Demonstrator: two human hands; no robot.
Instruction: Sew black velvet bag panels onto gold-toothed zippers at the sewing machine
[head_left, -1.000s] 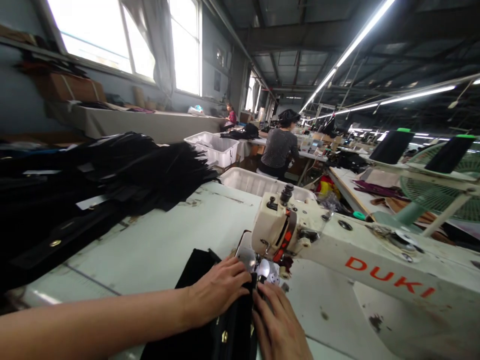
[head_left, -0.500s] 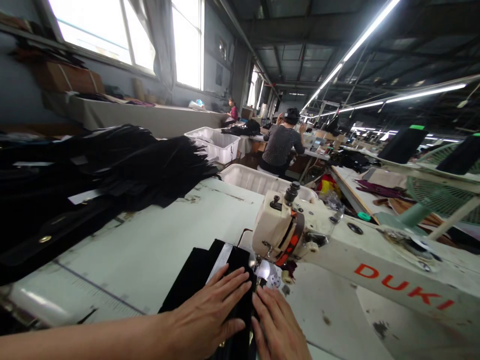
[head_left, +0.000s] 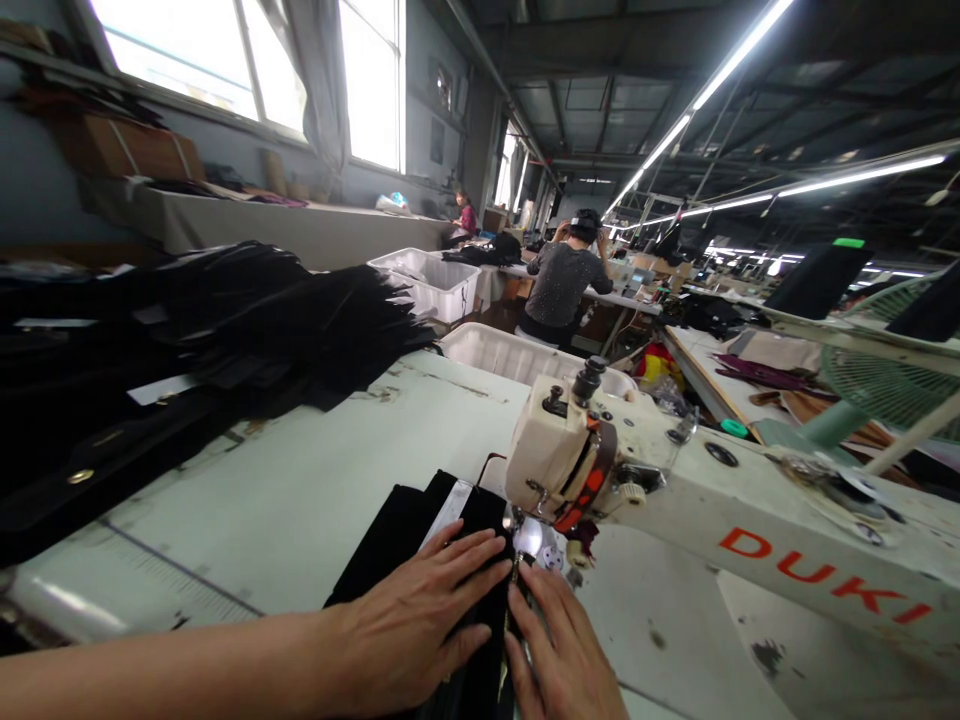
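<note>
Black fabric with a white strip lies on the pale table of the sewing machine. My left hand rests flat on this fabric, its fingers stretched toward the machine's needle area. Beside it, my right hand lies with fingers extended over the fabric's right edge, just below the lit needle area. A metallic zipper shows between the two hands. The needle itself is too small to make out.
A large pile of black pieces covers the table's left side. Behind the machine are white bins. A green fan and thread cones stand at right. A person sits ahead, back turned.
The view has shifted slightly. Both hands keep nearly the same places on the fabric, and more of the zipper shows between them. The person ahead has moved their hands closer to the head.
</note>
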